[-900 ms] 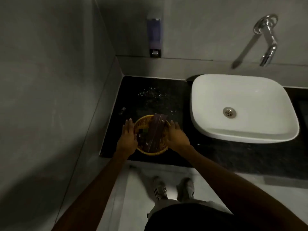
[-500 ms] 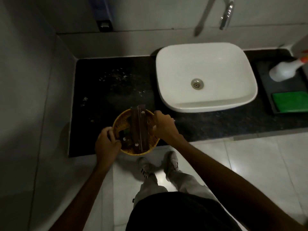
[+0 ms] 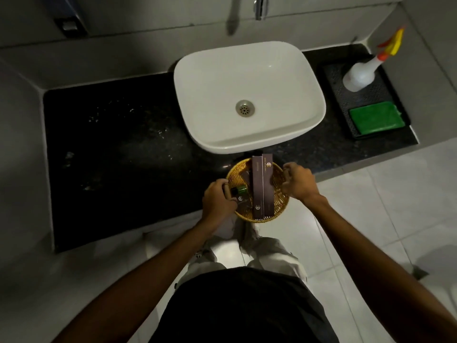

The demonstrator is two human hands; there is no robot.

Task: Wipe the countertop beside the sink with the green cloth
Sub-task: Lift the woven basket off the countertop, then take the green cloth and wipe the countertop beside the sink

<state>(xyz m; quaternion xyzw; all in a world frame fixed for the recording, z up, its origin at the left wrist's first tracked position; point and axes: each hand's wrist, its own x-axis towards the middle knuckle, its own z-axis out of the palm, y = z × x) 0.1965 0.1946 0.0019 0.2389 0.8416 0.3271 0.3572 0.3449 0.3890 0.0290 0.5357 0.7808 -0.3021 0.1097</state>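
Note:
A folded green cloth (image 3: 377, 117) lies in a black tray (image 3: 341, 100) on the counter right of the white sink (image 3: 272, 70). The black countertop (image 3: 111, 157) left of the sink carries pale wet specks. I hold a round yellow wicker basket (image 3: 279, 201) by both sides, in front of the sink and over the counter's front edge. My left hand (image 3: 217, 201) grips its left rim, my right hand (image 3: 299, 181) its right rim. In the basket lie long brown boxes (image 3: 262, 186) and a small green-capped bottle (image 3: 241, 189).
A white spray bottle (image 3: 361, 74) with a red and yellow trigger stands at the back of the tray. A tap (image 3: 259, 7) hangs above the sink; a wall soap dispenser (image 3: 69, 23) is at the upper left. Grey walls close both counter ends. Pale floor tiles lie below.
Both hands have carried the basket off the left countertop and to the right, to the front of the sink. The view swung right, and the tray with cloth and spray bottle came into sight.

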